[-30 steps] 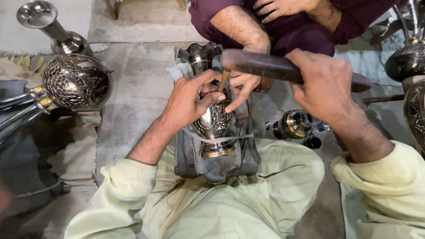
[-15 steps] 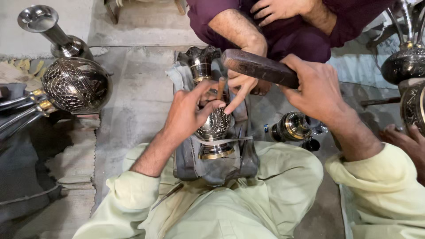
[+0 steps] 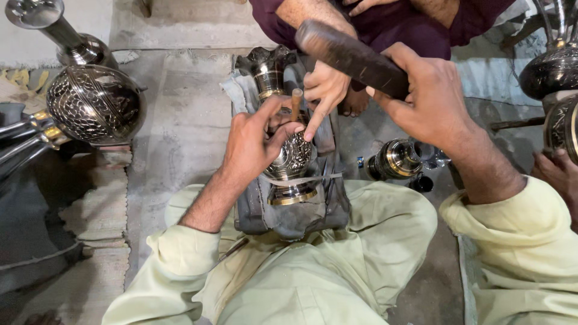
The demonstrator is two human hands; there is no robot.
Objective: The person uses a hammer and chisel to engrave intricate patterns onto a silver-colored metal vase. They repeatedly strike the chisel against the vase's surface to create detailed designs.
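An engraved metal vase (image 3: 293, 165) lies on a grey padded cushion (image 3: 328, 204) between my knees, strapped down by a thin band. My left hand (image 3: 253, 141) rests on the vase and pinches a short wooden-topped punch (image 3: 295, 102) upright against it. My right hand (image 3: 430, 99) grips a dark wooden mallet (image 3: 349, 57), raised above and to the right of the punch. Another person's hand (image 3: 325, 90), from a maroon sleeve opposite me, touches the vase with a fingertip.
A big engraved round metal vessel (image 3: 93, 102) and a tall-necked one (image 3: 54, 30) stand at left. A small metal part (image 3: 397, 159) lies on the floor at right. More metal vessels (image 3: 554, 72) stand at far right, where another hand (image 3: 560, 171) shows.
The view has drawn closer. The mallet has swung from level to tilted, its head now higher above the punch. My left hand keeps the punch on the vase.
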